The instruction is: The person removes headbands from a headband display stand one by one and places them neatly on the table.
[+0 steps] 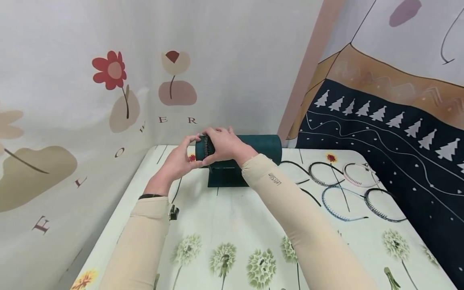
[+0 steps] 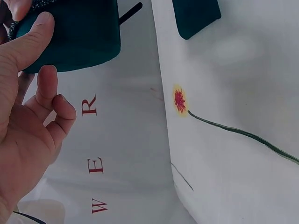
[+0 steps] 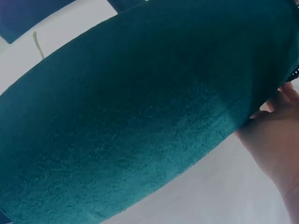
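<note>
A teal velvet roll point(image 1: 261, 145) lies sideways on a dark teal base point(image 1: 224, 180) at the far side of the table. Round its left end sits a dark, sparkly toothed headband point(image 1: 206, 146). My left hand point(image 1: 177, 161) holds the headband from the left, thumb low and fingers at the top; its thumb lies against the teal fabric in the left wrist view. My right hand point(image 1: 225, 144) reaches over the roll and grips the headband from the other side. The right wrist view is mostly filled by the roll, with the headband's edge point(image 3: 294, 74) beside the fingers.
Several headbands lie at the right of the table, among them a pink one point(image 1: 357, 185), a blue one point(image 1: 344, 220) and a black one point(image 1: 373, 210). Beside my left sleeve is a small black object point(image 1: 174, 212). A printed curtain point(image 1: 235, 68) hangs behind the table.
</note>
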{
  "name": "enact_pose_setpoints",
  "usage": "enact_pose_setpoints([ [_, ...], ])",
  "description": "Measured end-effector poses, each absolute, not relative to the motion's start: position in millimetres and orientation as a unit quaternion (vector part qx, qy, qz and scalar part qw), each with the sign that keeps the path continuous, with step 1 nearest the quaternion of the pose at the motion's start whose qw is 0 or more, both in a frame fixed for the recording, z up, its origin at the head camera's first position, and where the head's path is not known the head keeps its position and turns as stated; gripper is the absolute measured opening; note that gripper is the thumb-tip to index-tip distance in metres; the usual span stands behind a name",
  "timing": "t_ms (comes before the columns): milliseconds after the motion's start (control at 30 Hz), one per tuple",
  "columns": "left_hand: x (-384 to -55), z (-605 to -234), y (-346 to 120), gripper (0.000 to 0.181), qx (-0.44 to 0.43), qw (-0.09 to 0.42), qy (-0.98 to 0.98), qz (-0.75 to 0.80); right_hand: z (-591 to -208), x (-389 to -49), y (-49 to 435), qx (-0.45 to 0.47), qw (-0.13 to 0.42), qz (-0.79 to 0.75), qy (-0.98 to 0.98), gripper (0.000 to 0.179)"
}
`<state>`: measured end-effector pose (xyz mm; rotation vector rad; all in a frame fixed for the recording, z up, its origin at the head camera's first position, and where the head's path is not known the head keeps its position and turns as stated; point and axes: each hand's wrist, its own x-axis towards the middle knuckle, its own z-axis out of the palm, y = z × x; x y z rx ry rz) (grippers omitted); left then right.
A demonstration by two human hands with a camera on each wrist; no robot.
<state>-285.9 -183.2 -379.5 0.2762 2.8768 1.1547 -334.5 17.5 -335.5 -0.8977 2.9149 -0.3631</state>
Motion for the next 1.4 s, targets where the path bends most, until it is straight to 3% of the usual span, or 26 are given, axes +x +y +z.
enact_pose_setpoints([
  [167,-286,-379,-184,0.096,0.093,0.012,0.924,0.372,-333,-334,15,-0.286,0.033,-0.075,0.955,0.116],
  [567,-288,-381,-185,0.095,0.098,0.016,0.919,0.381,-336,-326,30,-0.286,-0.003,-0.030,0.958,0.114],
  [1400,-288,-381,-186,0.094,0.097,0.006,0.923,0.372,-328,-331,116,-0.255,0.035,-0.063,0.964,0.112],
])
